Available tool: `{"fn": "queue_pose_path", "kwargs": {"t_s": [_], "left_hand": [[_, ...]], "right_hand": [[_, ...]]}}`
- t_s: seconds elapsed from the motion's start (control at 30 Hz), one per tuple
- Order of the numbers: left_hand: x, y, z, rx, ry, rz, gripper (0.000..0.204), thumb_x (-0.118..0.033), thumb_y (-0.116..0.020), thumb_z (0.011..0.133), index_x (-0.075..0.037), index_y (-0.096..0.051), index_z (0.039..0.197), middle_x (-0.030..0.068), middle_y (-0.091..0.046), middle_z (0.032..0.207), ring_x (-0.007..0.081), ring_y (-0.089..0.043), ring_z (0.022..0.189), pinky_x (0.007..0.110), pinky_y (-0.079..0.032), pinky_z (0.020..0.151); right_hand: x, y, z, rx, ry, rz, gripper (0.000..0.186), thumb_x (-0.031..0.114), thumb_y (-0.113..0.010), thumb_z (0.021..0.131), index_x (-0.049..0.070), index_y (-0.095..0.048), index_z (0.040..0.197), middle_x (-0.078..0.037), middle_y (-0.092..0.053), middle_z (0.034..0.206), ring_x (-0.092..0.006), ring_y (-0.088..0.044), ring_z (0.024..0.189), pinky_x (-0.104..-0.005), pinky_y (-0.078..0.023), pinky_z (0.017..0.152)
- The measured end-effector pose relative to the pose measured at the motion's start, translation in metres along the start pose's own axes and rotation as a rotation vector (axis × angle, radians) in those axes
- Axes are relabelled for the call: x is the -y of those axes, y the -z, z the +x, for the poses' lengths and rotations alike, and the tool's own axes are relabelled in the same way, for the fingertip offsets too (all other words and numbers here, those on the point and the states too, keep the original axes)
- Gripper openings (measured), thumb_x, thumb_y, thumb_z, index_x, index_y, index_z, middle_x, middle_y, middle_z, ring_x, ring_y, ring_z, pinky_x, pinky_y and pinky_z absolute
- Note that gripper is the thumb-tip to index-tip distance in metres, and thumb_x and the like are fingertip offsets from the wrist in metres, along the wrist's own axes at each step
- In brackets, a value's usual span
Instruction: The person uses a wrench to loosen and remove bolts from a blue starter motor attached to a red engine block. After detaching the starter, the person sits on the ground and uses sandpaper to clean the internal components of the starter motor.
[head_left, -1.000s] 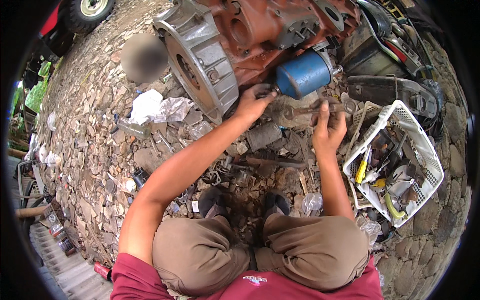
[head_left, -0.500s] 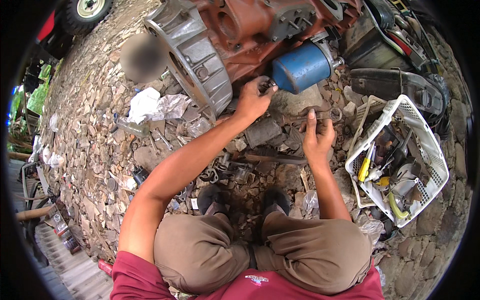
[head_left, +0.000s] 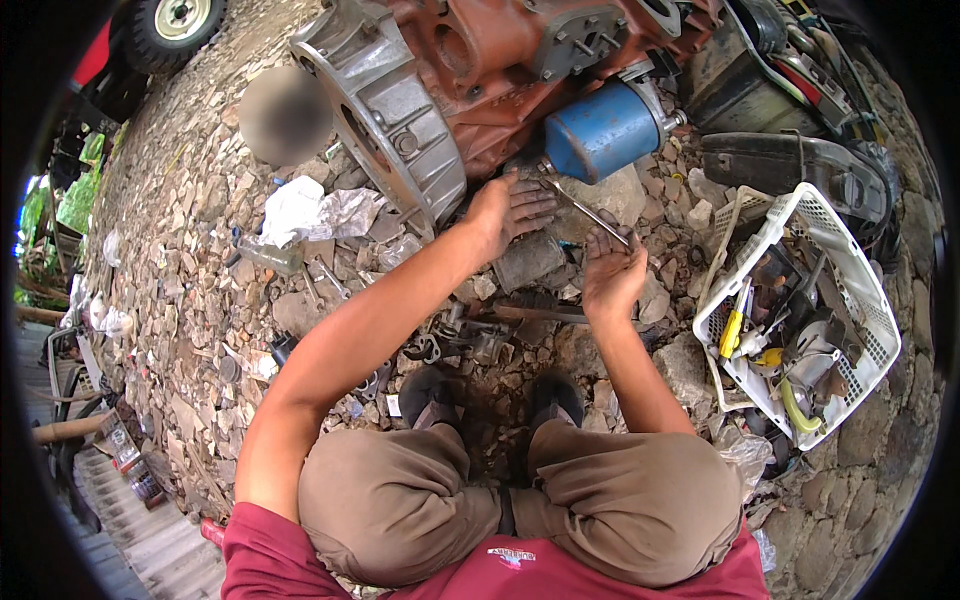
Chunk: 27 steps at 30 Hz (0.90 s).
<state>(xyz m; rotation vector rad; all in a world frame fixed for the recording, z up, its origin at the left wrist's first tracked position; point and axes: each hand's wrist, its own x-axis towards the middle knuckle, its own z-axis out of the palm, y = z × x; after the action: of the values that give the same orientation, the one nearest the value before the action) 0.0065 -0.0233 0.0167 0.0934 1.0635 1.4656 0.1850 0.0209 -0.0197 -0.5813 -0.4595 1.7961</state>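
Hands: two, bare, apart from each other, near the center of the frame. Left hand (head_left: 510,210) at center, fingers extended and close together, just below one blue cylinder (head_left: 605,130); contact with any part not determinable. Right hand (head_left: 612,275) slightly right of center, fingers and thumb closed on the lower end of one metal wrench (head_left: 582,206), seen edge-on. Position of wrench: center of frame, sloping up to the left, upper tip just beside the lower end of the cylinder.

Ground (head_left: 165,350): uneven, covered with loose broken stone. At right edge of frame: larger, closely set stones (head_left: 860,450). At lower left: one sheet of corrugated material (head_left: 130,520). At upper left: one wheel (head_left: 182,18) with dark tire and pale rim.

Count of remaining items:
- Engine block (head_left: 500,110), red-brown, top center: one.
- Silver housing (head_left: 425,150), at left end of block: one.
- Black case (head_left: 750,160), upper right: one.
- White perforated crate (head_left: 868,345), at right, with mixed tools and parts inside; yellow pieces visible among these: three.
- Clear bottle (head_left: 275,258), left of center: one.
- Dark shoes (head_left: 430,395), lower center: two.
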Motion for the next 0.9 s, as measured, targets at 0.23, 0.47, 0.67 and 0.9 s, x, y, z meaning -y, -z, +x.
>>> {"fn": "queue_pose_path", "kwargs": {"t_s": [0.23,0.47,0.67,0.9], "left_hand": [[0.005,-0.006,0.003,-0.057,-0.084,-0.002,0.044,-0.03,-0.035,0.103,0.001,-0.043,0.133,0.0179,-0.052,0.131,0.0296,-0.051,0.123,0.047,-0.047,0.1],[0.013,-0.014,-0.002,-0.078,-0.138,-0.003,0.042,-0.026,-0.039,0.102,0.003,-0.044,0.132,0.0173,-0.051,0.133,0.0288,-0.049,0.126,0.048,-0.041,0.106],[0.011,-0.016,-0.004,-0.109,-0.176,-0.02,0.041,-0.024,-0.043,0.099,0.002,-0.046,0.13,0.0142,-0.054,0.131,0.0267,-0.051,0.124,0.045,-0.04,0.103],[0.015,-0.011,0.001,-0.142,-0.253,0.126,0.045,-0.027,-0.048,0.095,-0.001,-0.049,0.131,0.0122,-0.052,0.135,0.025,-0.049,0.124,0.041,-0.039,0.1]], "right_hand": [[-0.008,0.007,0.008,-0.135,-0.174,0.235,0.022,0.017,-0.036,0.098,0.0,-0.05,0.1,-0.025,-0.055,0.128,-0.033,-0.054,0.118,-0.0424,-0.046,0.099],[-0.005,0.005,0.005,-0.236,-0.195,0.269,0.021,0.016,-0.034,0.096,0.001,-0.048,0.097,-0.027,-0.056,0.126,-0.0337,-0.05,0.126,-0.0431,-0.047,0.1],[-0.014,0.002,0.005,-0.246,-0.225,0.321,0.022,0.016,-0.03,0.096,-0.001,-0.045,0.095,-0.028,-0.055,0.125,-0.0354,-0.055,0.121,-0.0429,-0.049,0.104],[-0.023,-0.009,0.0,-0.304,-0.347,0.422,0.038,0.009,-0.025,0.101,-0.019,-0.041,0.121,-0.031,-0.051,0.126,-0.0385,-0.054,0.121,-0.0442,-0.049,0.106]]}}
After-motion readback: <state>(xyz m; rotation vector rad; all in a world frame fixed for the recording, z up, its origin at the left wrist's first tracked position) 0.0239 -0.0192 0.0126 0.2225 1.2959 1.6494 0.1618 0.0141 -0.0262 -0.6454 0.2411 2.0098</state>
